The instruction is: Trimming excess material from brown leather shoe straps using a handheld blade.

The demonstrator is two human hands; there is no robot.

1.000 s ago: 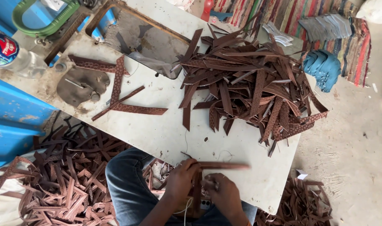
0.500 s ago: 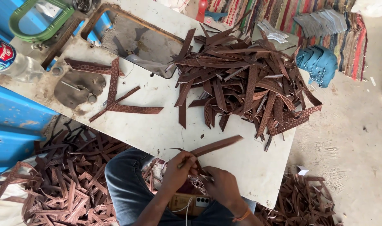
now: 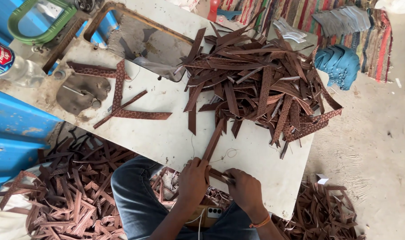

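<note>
Strip: a long brown leather strip [image 3: 213, 141] lies on the near edge of the desk [image 3: 167, 138], its far end reaching the big heap.
Left hand [image 3: 192, 178]: fingers closed round the strip's near end.
Right hand [image 3: 243, 186]: closed, pinching a short brown piece [image 3: 219, 175] just beside the strip.
Change: half a second ago the strip slanted off to the right; now it points up toward the heap.
Heap: a pile of brown strips [image 3: 260, 89] covers the desk's far right.
Floor: more strips [image 3: 69, 195] lie scattered by the knee.
</note>
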